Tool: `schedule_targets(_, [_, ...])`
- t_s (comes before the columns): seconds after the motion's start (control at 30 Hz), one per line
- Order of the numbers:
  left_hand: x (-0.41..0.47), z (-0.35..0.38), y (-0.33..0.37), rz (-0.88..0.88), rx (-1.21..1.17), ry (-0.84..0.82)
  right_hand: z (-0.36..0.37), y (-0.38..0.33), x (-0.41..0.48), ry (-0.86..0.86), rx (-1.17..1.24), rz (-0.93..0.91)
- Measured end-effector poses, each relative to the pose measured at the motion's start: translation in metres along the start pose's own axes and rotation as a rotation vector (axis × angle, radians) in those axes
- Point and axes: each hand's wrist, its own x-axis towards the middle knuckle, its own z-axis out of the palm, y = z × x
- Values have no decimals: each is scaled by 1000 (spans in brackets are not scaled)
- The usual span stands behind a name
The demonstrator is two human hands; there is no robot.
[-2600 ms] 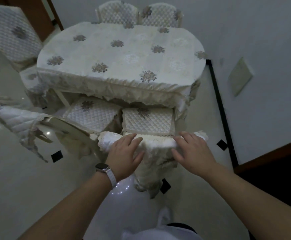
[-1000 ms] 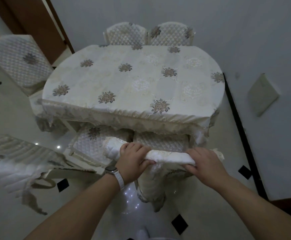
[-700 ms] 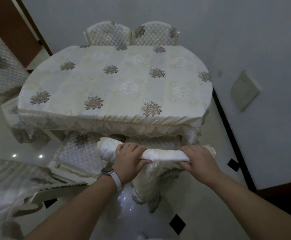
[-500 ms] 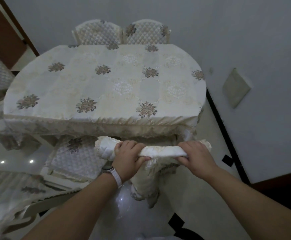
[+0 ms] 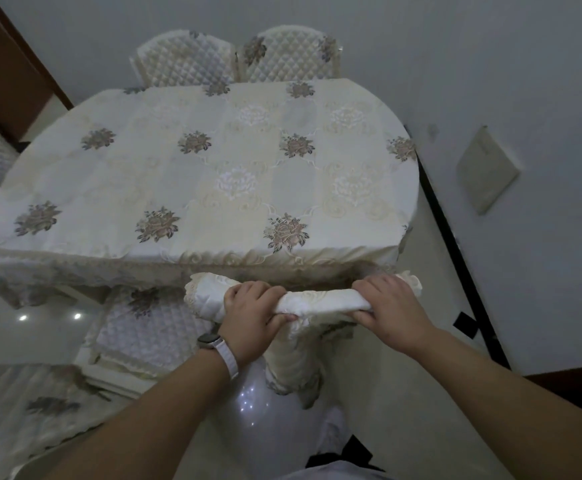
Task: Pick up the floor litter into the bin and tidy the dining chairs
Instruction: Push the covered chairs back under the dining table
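A dining chair in a cream quilted cover stands right against the near edge of the table; its padded top rail [image 5: 320, 301] shows between my hands and its seat is hidden under the tablecloth. My left hand [image 5: 249, 318], with a white watch on the wrist, is closed around the left part of the rail. My right hand [image 5: 388, 308] grips the right part. To the left, a second chair [image 5: 140, 336] sits only partly under the table, its quilted seat showing. No litter or bin is in view.
The oval table [image 5: 199, 174] wears a cream flowered cloth. Two quilted chairs [image 5: 237, 58] stand at its far side by the wall. Another chair back [image 5: 40, 407] fills the lower left, and one more sits at the left edge. A wall with a black skirting runs along the right.
My hands went from resting flat on the rail to gripping it, and the chair slid forward until its seat went under the tablecloth. The view shifted closer to the table.
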Motion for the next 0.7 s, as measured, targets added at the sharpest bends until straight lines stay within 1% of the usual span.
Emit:
schedule_targets(0.27, [41, 9, -9, -11, -13, 11, 7, 28, 41, 55, 19, -38])
schedule_targets(0.47, [44, 17, -8, 3, 0, 29, 15, 43, 48, 106, 23, -101])
schedule_targets(0.7, [37, 21, -9, 28, 23, 37, 20, 47, 46, 46, 3, -143])
